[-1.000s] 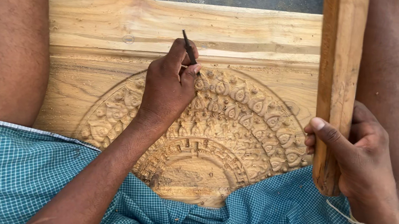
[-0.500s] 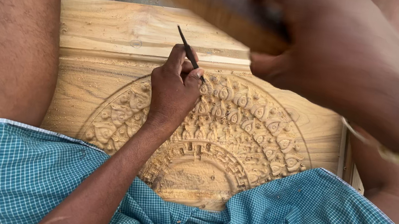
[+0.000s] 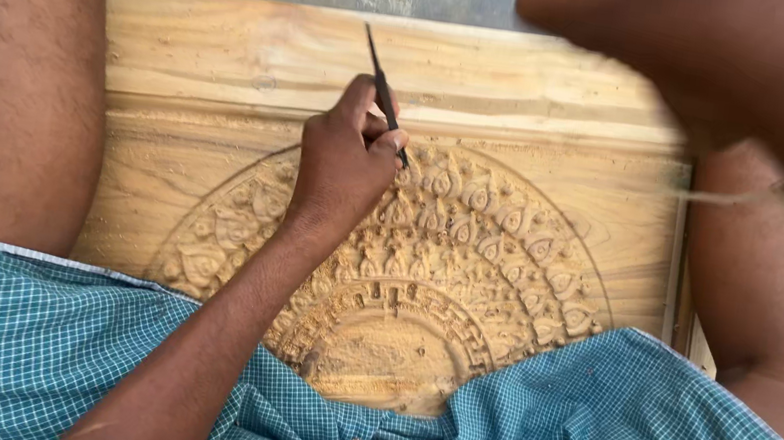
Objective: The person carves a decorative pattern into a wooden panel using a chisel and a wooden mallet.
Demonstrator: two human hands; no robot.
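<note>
Chisel (image 3: 383, 95), thin and dark, stands tilted in the left hand (image 3: 347, 166), its upper end leaning up and away from the knuckles and its tip down at the carved wood just past the fingertips. The left hand is closed around the shaft, thumb and fingers pinching it, with the heel of the hand resting on the carving. Under that hand lies a pale wooden panel (image 3: 232, 58) bearing a round relief medallion (image 3: 467, 260): rings of small leaf-like and figure-like motifs around a plainer centre. The chisel tip meets the outer ring near the top of the medallion. Beyond the left hand, the panel's upper part is a flat, uncarved band.

The right hand (image 3: 736, 64) is up and to the right of the left, close to the camera and heavily blurred; whether it is open or grips something cannot be told. A pale bangle (image 3: 768, 199) shows as a smeared streak at its wrist.

Bare legs flank the panel on both sides of the hands, and a blue-and-white checked cloth (image 3: 585, 437) lies below the left forearm, overlapping the medallion's near edge.
</note>
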